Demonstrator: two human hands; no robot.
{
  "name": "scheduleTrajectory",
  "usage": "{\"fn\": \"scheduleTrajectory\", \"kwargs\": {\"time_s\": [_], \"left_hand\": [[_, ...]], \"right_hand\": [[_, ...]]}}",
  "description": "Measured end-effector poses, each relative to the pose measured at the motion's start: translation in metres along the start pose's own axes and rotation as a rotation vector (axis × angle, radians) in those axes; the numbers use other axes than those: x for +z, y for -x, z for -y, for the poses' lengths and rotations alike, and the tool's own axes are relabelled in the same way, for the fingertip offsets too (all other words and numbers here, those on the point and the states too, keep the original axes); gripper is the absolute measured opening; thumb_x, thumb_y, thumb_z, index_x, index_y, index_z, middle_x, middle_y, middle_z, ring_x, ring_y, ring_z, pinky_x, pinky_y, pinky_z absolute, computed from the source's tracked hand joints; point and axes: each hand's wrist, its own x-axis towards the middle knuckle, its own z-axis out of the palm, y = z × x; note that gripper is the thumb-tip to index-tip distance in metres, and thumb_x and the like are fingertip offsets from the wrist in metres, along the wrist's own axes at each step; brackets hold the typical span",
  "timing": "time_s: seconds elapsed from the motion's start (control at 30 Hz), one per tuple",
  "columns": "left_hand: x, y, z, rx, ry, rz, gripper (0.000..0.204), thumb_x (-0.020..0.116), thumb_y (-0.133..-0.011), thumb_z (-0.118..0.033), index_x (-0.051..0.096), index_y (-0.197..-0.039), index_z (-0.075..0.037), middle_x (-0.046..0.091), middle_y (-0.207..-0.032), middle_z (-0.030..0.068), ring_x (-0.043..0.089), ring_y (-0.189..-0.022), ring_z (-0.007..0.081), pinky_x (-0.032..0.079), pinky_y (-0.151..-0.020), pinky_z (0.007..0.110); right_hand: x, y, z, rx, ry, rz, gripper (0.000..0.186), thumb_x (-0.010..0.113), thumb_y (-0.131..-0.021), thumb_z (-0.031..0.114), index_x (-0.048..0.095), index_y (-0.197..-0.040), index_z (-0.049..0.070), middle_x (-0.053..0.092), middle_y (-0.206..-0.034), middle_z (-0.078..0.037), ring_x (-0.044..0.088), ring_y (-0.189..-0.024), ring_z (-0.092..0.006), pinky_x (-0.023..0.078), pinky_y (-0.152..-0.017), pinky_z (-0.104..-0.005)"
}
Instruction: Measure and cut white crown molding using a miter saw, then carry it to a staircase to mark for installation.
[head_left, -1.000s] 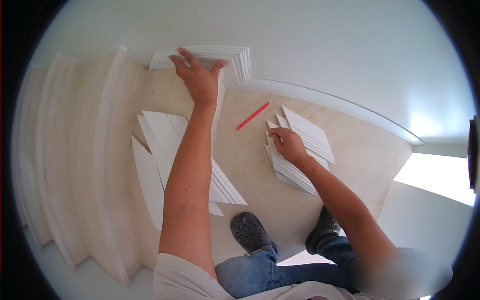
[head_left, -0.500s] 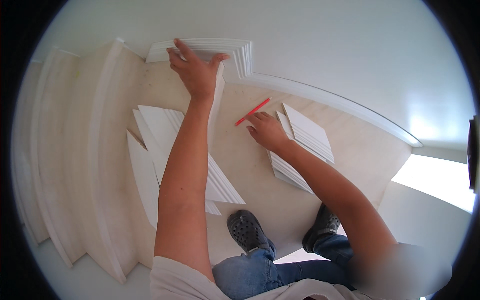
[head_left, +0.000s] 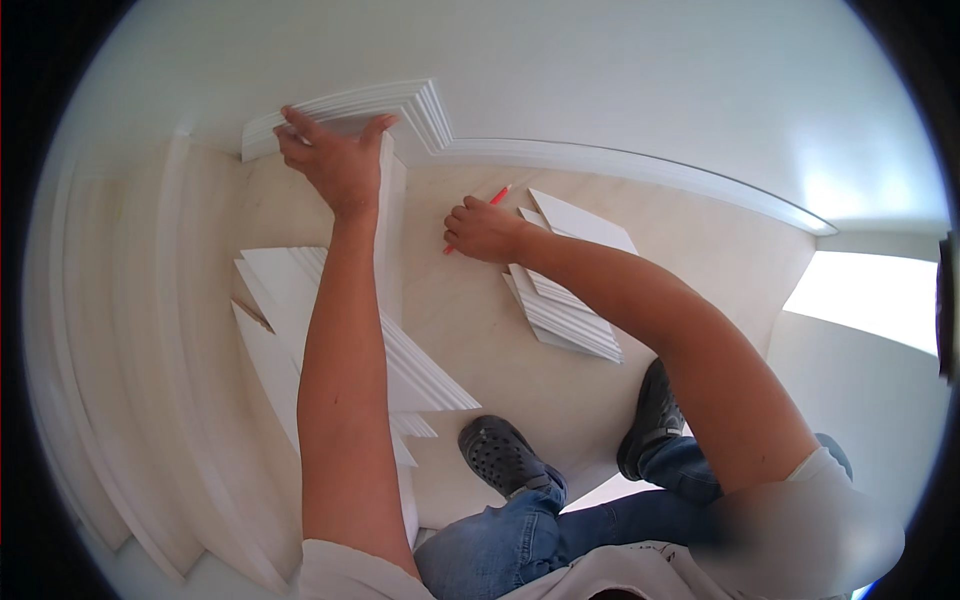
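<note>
Against the wall above the stair edge, an angled piece of white grooved skirting board (head_left: 410, 98) stands upright. My left hand (head_left: 338, 168) presses on its face with thumb and fingers spread. Lower right of it, my right hand (head_left: 482, 230) rests at the landing surface, fingers curled around a red pencil (head_left: 500, 195). Both ends of the pencil stick out past the hand, while its middle is hidden under the fingers. Just right of that hand lie several overlapping offcuts of white skirting (head_left: 580, 220), partly covered by my right forearm.
More white skirting pieces (head_left: 425, 375) lie under my left forearm, across the step edge. Wooden stairs (head_left: 140, 300) descend on the left. Fitted white skirting (head_left: 620, 165) runs along the wall to the right. My dark clogs (head_left: 500, 455) stand on the landing.
My right hand has moved onto the red pencil, and its fingers have closed around it. My left hand stays on the skirting board. The whole view has shifted slightly.
</note>
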Motion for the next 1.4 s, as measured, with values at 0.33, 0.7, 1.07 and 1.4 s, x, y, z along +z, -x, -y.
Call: {"fn": "scheduleTrajectory", "kwargs": {"time_s": [0.33,0.7,1.07,1.4], "left_hand": [[0.002,-0.002,0.009,-0.002,0.019,-0.004,0.14,0.089,-0.064,-0.066,0.015,-0.157,0.009,0.022,-0.152,0.0362,0.03,-0.138,0.0521,0.04,-0.112,0.056],[-0.003,0.0,0.005,0.001,0.098,-0.031,0.131,0.088,-0.07,-0.062,0.019,-0.157,0.008,0.023,-0.152,0.0386,0.031,-0.138,0.0527,0.039,-0.112,0.055],[0.003,0.002,0.006,0.037,0.026,-0.021,0.132,0.087,-0.072,-0.06,0.016,-0.156,0.012,0.019,-0.152,0.0397,0.031,-0.136,0.0546,0.04,-0.111,0.054],[0.006,0.003,0.011,0.101,-0.033,-0.053,0.132,0.086,-0.072,-0.062,0.016,-0.154,0.015,0.021,-0.15,0.0397,0.034,-0.133,0.0523,0.041,-0.11,0.052]], "right_hand": [[-0.062,0.073,-0.011,-0.059,-0.112,0.108,0.02,0.064,-0.091,0.014,0.066,-0.108,0.005,0.061,-0.112,-0.008,0.06,-0.107,-0.0251,0.055,-0.075,-0.0368],[-0.124,0.273,-0.047,0.287,-0.108,0.331,0.021,0.064,-0.085,0.011,0.065,-0.105,0.004,0.064,-0.101,-0.011,0.064,-0.101,-0.0269,0.057,-0.078,-0.0407],[-0.065,0.319,-0.124,0.74,0.21,-0.031,0.046,0.064,-0.09,0.006,0.056,-0.135,0.001,0.06,-0.131,-0.012,0.06,-0.122,-0.0266,0.062,-0.086,-0.0369],[-0.052,0.322,-0.127,0.691,0.26,-0.098,0.032,0.064,-0.094,0.01,0.059,-0.125,0.002,0.061,-0.124,-0.009,0.062,-0.113,-0.0258,0.062,-0.077,-0.037]]}}
